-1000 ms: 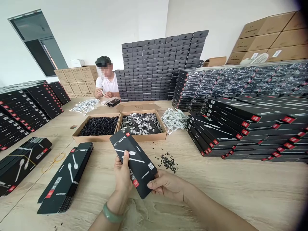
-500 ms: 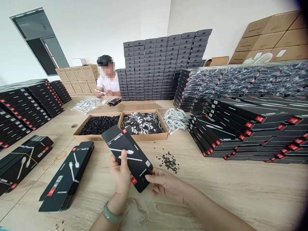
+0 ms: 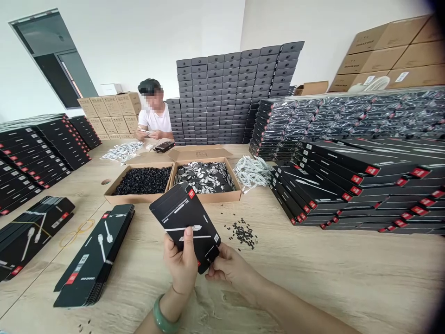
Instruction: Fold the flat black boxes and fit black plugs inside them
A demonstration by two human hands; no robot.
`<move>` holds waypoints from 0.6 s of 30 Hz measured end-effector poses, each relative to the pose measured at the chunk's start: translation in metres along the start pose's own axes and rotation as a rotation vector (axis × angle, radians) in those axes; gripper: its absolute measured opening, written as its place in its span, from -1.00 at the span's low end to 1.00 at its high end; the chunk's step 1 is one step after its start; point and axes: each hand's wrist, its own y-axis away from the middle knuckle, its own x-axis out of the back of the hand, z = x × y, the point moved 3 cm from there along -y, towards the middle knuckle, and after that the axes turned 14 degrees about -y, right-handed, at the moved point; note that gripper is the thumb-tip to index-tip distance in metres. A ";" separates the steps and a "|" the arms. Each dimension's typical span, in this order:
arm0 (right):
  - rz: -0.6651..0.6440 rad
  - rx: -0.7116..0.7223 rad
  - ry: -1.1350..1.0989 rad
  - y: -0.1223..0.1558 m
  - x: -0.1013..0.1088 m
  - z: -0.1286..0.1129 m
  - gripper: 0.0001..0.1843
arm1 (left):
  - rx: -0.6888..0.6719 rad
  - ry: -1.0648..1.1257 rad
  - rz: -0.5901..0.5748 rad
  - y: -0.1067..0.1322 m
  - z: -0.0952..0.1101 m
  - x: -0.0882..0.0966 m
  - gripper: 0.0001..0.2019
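Observation:
A flat black cardboard box blank point(image 3: 189, 208), printed with white cables and red labels, is held tilted above the table between both hands. My left hand point(image 3: 181, 262), with a green bangle on the wrist, grips it from below, thumb across the printed front. My right hand point(image 3: 231, 269) pinches its lower right end; the fingertips are partly hidden behind the card. To the left lies a stack of similar flat box blanks point(image 3: 93, 255). Beyond the held blank stands an open carton point(image 3: 222, 197) of black-and-white pieces, beside one of small black parts point(image 3: 142, 180).
Small black bits point(image 3: 243, 233) lie scattered right of my hands. White cables point(image 3: 253, 171) are coiled near piled black boxes point(image 3: 323, 185). A rubber-banded stack of blanks point(image 3: 38, 232) sits at far left. Across the table a person point(image 3: 155, 118) handles something small, before a wall of boxes point(image 3: 229, 97).
The box blank has turned in my hands and widened at its top. My left hand has shifted slightly right, and my right fingers have moved round its lower end.

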 end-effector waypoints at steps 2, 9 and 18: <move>0.011 0.012 0.019 0.001 -0.001 -0.001 -0.67 | -0.009 -0.005 0.022 -0.002 0.003 0.001 -0.78; 0.204 -0.120 0.219 -0.003 0.014 0.007 -0.56 | -0.062 -0.016 0.089 -0.007 0.010 0.006 -0.80; 0.120 -0.089 0.202 -0.002 0.006 0.005 -0.55 | -0.058 -0.021 0.099 0.002 -0.001 0.007 -0.78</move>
